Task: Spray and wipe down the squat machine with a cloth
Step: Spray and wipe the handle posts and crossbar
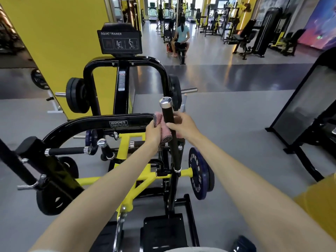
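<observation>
While the left hand (pixel 154 130) bunches the pink cloth (pixel 160 120) against the left side of the squat machine's (pixel 118 123) upright handle (pixel 167 113), the right hand (pixel 181 124) curls round the same grip from the right, seemingly steadying it. The handle's long axis runs near-vertical, from the chrome cap (pixel 165 102) above to the collar (pixel 177 169) below. Both hands sit high on it, so the wipe likely travels downward.

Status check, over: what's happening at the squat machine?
Left hand grips pink cloth against upright handle. Right hand grips same handle. Nothing blocking the wipe.
</observation>
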